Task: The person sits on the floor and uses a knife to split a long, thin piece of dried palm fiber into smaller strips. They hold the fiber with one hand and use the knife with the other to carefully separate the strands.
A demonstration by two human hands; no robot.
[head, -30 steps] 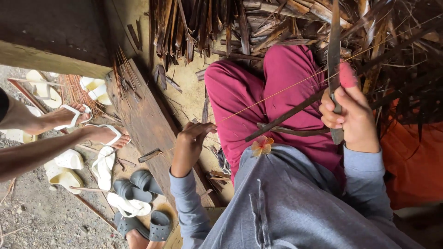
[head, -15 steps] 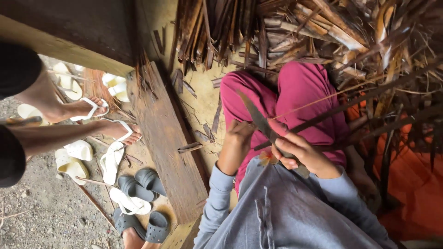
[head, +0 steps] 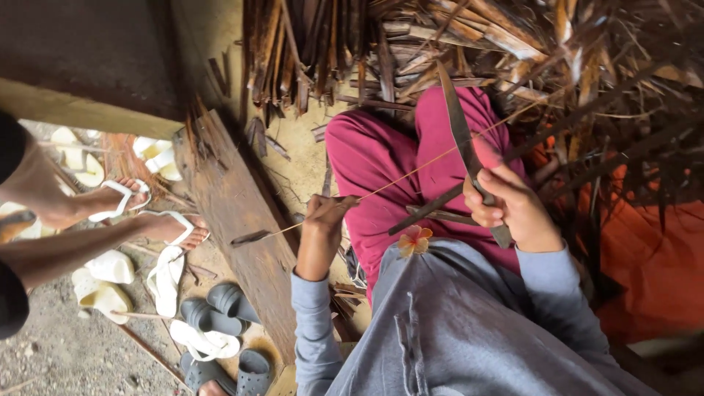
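I sit with magenta-trousered legs [head: 381, 161] stretched out and wear a grey long-sleeved top. My left hand [head: 328, 214] pinches a thin pale leaf rib [head: 411, 174] that runs up to the right across my lap, with a dark leaf end [head: 251, 237] hanging to its left. My right hand [head: 506, 207] grips a long dark curved knife [head: 458, 128], blade pointing up and away, resting against the rib. A dark strip [head: 429, 209] lies across my thigh under the knife. A small orange-pink flower [head: 414, 240] sits on my top.
A heap of dried palm leaves [head: 455, 44] lies ahead and to the right. A worn wooden plank [head: 235, 220] edges the floor at left. Beyond it stand another person's bare legs in white sandals [head: 128, 202], with several loose sandals [head: 213, 315] on the ground. Orange cloth [head: 645, 257] at right.
My left hand has moved out to the left and drawn the thin rib taut. My right hand has raised the knife so the blade points up over my legs.
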